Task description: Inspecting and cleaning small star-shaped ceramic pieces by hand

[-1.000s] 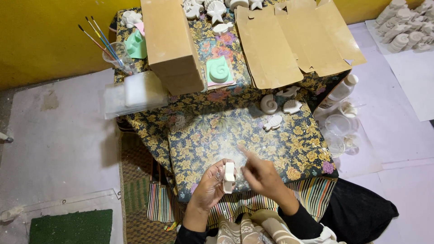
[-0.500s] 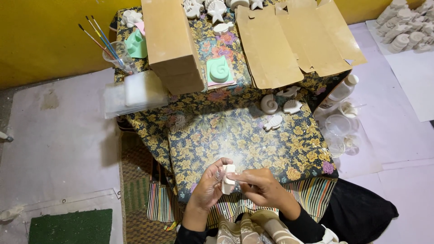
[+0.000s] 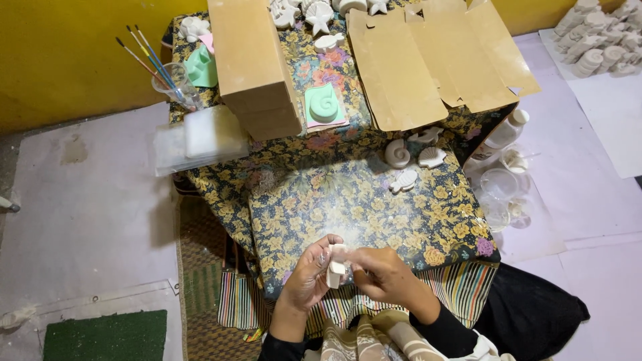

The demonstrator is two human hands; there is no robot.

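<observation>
Small white plaster piece (image 3: 335, 267) — blocky, roughly upright — held above the floral cloth's near edge.

Low table (image 3: 374, 214) is covered by a floral cloth, yellow on dark. On it are set two flat brown cardboard boxes (image 3: 251, 63), a green shell-shaped mould (image 3: 324, 103), a clear cup of brushes (image 3: 170, 80), and white shell casts (image 3: 397, 154), a fish-shaped one (image 3: 404, 180) among them. On the pale floor (image 3: 87, 214) beside it are seen a white bottle (image 3: 501, 134), clear dishes (image 3: 498, 184) and a green mat (image 3: 107, 336).
</observation>
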